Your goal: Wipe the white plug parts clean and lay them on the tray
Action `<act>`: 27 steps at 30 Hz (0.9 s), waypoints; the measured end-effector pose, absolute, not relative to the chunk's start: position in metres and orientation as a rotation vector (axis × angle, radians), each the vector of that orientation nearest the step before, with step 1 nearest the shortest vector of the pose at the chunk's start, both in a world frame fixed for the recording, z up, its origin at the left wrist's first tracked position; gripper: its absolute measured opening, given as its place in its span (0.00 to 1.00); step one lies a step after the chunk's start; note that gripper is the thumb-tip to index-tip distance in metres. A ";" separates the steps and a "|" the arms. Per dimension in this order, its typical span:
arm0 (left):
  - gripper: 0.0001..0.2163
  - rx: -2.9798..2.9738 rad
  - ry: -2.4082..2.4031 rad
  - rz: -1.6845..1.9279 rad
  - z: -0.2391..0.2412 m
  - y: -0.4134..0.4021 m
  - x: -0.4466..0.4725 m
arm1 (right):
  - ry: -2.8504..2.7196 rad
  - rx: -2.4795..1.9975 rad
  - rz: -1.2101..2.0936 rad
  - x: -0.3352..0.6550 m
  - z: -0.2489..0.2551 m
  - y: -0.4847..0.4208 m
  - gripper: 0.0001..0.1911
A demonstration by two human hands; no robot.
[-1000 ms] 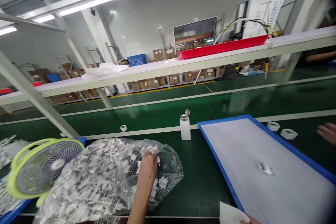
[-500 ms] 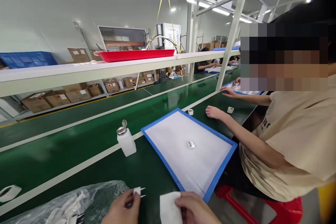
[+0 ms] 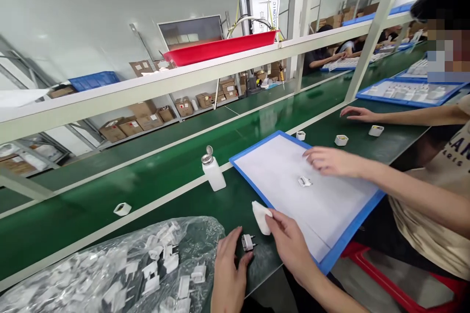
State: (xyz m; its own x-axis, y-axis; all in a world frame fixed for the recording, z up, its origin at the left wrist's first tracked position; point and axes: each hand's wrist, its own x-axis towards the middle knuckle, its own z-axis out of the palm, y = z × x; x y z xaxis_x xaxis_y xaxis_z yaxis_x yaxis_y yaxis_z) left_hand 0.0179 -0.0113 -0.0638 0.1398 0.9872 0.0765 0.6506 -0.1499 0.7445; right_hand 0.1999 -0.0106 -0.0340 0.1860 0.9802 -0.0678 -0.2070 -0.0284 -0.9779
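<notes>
My left hand pinches a small white plug part with metal prongs, just above the green bench. My right hand holds a folded white wipe close beside that part. A clear plastic bag full of several similar white plug parts lies at my left. To the right lies a blue-edged white tray with one plug part on it. A co-worker's hand hovers over the tray, near that part.
A white pump bottle stands by the tray's far corner. Small white cups sit beyond the tray, another on the belt at left. The co-worker's other hand rests farther back. A red tray lies on the overhead shelf.
The view swung right, then back a little. My left hand left the bag with a plug part and came beside the wipe. The co-worker's hand moved onto the blue-edged tray.
</notes>
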 end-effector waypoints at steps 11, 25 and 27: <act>0.19 2.011 1.548 0.919 -0.109 -0.006 0.016 | -1.925 -1.086 0.723 0.189 -0.074 -0.040 0.30; 0.21 2.605 1.292 1.044 -0.136 0.011 -0.003 | -2.168 -0.999 0.380 0.183 -0.104 -0.021 0.32; 0.20 2.612 1.265 1.092 -0.137 0.014 -0.003 | -2.154 -1.027 0.395 0.182 -0.097 -0.018 0.29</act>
